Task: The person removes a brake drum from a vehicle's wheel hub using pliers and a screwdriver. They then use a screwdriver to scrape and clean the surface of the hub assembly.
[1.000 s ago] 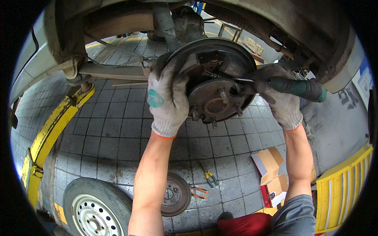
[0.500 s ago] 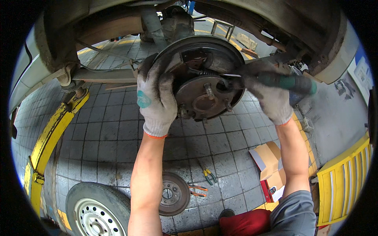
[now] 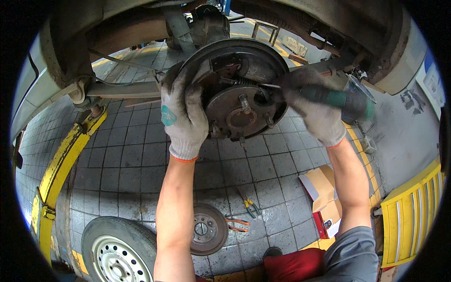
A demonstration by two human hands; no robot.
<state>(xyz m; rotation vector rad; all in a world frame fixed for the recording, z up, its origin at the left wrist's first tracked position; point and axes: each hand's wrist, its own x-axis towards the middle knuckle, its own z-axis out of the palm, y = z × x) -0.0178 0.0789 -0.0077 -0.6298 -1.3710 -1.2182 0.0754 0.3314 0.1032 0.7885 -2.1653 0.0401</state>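
A drum brake assembly hangs ahead under the raised vehicle, its round backing plate (image 3: 256, 45) behind a rusty wheel hub (image 3: 228, 109) with several studs. My left hand (image 3: 184, 113), in a grey-white glove with blackened fingers, is closed round the left side, on the brake shoe (image 3: 205, 81); its fingertips are partly hidden. My right hand (image 3: 319, 110), gloved alike, grips a screwdriver (image 3: 345, 99) with a green and black handle. The screwdriver's shaft points left into the assembly, beside a coil spring (image 3: 245, 82) above the hub. Motion blurs the handle, and its tip's exact contact cannot be told.
On the tiled floor lie a wheel (image 3: 117, 254), a brake drum (image 3: 206, 230), orange-handled pliers (image 3: 238, 224), yellow-green pliers (image 3: 251, 208) and an opened carton (image 3: 324, 192). A yellow lift arm (image 3: 61, 174) stands left, a yellow slatted rack (image 3: 408, 216) right.
The view has shifted slightly, and the brake assembly appears a little higher and further left. My right hand has tilted the screwdriver, its handle end now lower. My left hand keeps its hold.
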